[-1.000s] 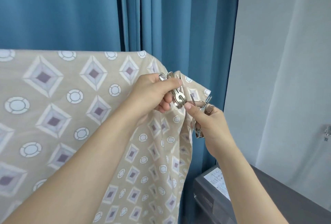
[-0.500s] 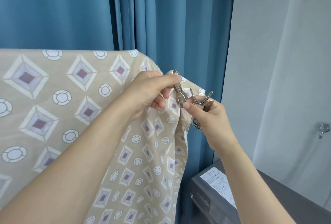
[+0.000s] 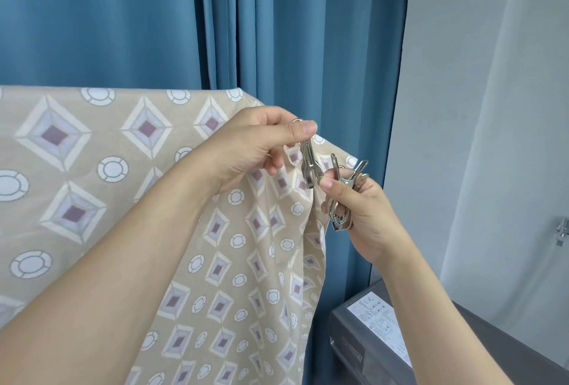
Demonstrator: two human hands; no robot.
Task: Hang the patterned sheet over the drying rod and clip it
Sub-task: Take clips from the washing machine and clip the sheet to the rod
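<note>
The beige patterned sheet (image 3: 92,175), printed with diamonds and circles, hangs over a rod that it hides completely. Its right edge droops in folds. My left hand (image 3: 255,147) pinches the top of a metal clip (image 3: 309,165) between thumb and fingers, the clip pointing down at the sheet's bunched right corner. My right hand (image 3: 360,209) sits just to the right, its thumb touching the clip's lower end, and it holds a bundle of spare metal clips (image 3: 341,199) in the palm.
Blue curtains (image 3: 277,45) hang behind the sheet. A pale wall (image 3: 462,107) fills the right side, with a small metal fitting (image 3: 562,229) on it. A grey appliance (image 3: 369,344) with a white label stands at the lower right, below my right forearm.
The clip in my left hand has turned from tilted to nearly vertical, and my left thumb now presses on its top. Both hands have shifted slightly with the sheet corner.
</note>
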